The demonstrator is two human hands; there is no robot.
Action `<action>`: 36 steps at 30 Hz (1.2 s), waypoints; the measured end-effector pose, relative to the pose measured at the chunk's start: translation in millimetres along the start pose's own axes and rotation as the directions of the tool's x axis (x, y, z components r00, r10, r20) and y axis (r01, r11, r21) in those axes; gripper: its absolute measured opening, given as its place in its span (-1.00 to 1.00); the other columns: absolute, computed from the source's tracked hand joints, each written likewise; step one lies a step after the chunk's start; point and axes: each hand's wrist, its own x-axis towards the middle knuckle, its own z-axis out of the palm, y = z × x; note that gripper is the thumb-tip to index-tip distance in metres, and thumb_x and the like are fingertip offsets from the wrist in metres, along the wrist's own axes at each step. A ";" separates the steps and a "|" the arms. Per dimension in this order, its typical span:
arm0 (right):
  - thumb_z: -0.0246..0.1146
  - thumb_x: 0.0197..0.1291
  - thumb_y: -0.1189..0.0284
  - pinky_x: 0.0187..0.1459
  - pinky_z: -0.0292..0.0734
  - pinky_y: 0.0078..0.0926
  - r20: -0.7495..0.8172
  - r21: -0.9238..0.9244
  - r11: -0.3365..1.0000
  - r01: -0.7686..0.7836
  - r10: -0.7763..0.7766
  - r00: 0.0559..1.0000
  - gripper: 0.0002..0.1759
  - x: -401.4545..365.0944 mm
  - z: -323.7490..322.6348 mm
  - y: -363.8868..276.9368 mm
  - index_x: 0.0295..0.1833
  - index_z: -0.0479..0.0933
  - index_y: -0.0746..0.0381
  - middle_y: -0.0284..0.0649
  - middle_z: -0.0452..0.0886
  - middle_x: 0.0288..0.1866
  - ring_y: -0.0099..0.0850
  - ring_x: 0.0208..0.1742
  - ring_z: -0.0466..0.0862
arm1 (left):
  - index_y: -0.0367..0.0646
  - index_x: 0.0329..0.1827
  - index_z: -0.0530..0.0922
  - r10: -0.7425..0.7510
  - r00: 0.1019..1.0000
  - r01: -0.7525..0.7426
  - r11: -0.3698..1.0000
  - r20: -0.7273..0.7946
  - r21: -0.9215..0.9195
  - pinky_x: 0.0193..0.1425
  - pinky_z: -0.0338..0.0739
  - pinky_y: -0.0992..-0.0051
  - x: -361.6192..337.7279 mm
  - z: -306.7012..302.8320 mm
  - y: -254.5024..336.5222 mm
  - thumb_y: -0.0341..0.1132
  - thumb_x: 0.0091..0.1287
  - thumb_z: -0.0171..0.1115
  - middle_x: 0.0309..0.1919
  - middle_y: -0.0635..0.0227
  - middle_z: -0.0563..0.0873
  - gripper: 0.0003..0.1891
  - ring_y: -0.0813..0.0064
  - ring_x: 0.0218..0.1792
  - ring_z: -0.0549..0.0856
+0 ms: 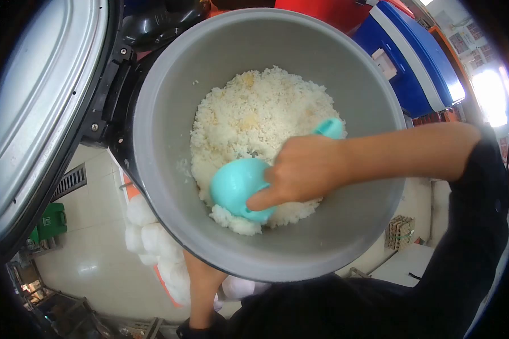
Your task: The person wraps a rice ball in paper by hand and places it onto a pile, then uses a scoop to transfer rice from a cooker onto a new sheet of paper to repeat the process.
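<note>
Inside a large grey cooker pot point(169, 113) lies a mound of cooked white rice point(266, 107). My right hand point(305, 169) is closed around a turquoise scoop point(237, 183) over the front part of the rice. The scoop's rounded back faces up, its handle end sticks out past my wrist, and some rice lies at its lower edge. My left hand point(203, 274) is below the pot's front rim, beside white bagged bundles; its fingers are hidden under the rim.
The open metal lid point(45, 101) stands at the left on a black hinge. Several white bags point(158, 243) sit below the pot. A blue cooler box point(401, 56) is at the upper right, egg trays point(400, 233) at the right, and a green bin point(52, 221) at the left.
</note>
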 end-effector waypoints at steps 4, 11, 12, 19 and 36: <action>0.14 0.10 0.39 -0.48 0.50 -0.22 0.270 0.040 0.973 -0.229 0.210 0.940 -0.60 -18.9 -19.0 9.1 0.09 0.32 0.09 -0.10 0.56 -0.53 -0.17 -0.49 0.62 | -0.32 -0.01 0.45 0.016 1.000 -0.016 0.999 0.013 -0.037 0.05 0.40 0.32 -11.7 4.1 -14.4 -0.20 -0.19 0.47 -0.13 0.08 0.59 -0.35 0.19 -0.08 0.57; 0.08 0.23 0.14 -0.49 0.44 -0.15 0.021 0.325 0.916 -0.236 0.242 0.970 -0.61 11.5 -6.4 19.7 0.02 0.23 0.13 -0.02 0.52 -0.58 -0.04 -0.51 0.57 | -0.37 0.06 0.39 -0.017 0.998 0.029 0.986 0.067 -0.167 0.11 0.37 0.32 -28.5 15.0 2.9 -0.30 -0.15 0.46 -0.06 0.06 0.55 -0.33 0.21 -0.02 0.54; 0.09 0.22 0.11 -0.50 0.44 -0.15 0.022 0.273 0.950 -0.151 0.151 0.988 -0.60 18.6 6.5 13.8 0.01 0.23 0.13 -0.03 0.51 -0.60 -0.05 -0.52 0.57 | -0.37 0.06 0.39 -0.015 0.998 0.025 0.986 0.065 -0.163 0.11 0.37 0.32 -29.7 18.0 2.0 -0.30 -0.15 0.46 -0.06 0.06 0.55 -0.33 0.21 -0.02 0.54; 0.06 0.23 0.06 -0.52 0.46 -0.15 0.236 0.166 0.958 -0.234 0.192 0.953 -0.59 -17.9 17.4 21.1 -0.01 0.26 0.12 -0.05 0.50 -0.64 -0.07 -0.53 0.58 | -0.37 0.06 0.40 -0.047 0.999 0.045 0.993 -0.018 -0.106 0.12 0.36 0.31 -30.9 22.5 -7.6 -0.27 -0.14 0.47 -0.07 0.07 0.56 -0.33 0.19 -0.03 0.53; 0.07 0.22 0.09 -0.52 0.51 -0.26 0.086 0.094 0.959 -0.267 0.259 0.962 -0.57 16.6 38.1 24.0 -0.29 0.35 0.30 -0.10 0.52 -0.65 -0.15 -0.54 0.61 | -0.34 0.11 0.37 -0.067 0.985 0.060 0.997 -0.158 -0.049 0.14 0.35 0.27 -28.4 32.9 -12.0 -0.24 -0.20 0.50 0.00 0.04 0.52 -0.24 0.17 0.03 0.50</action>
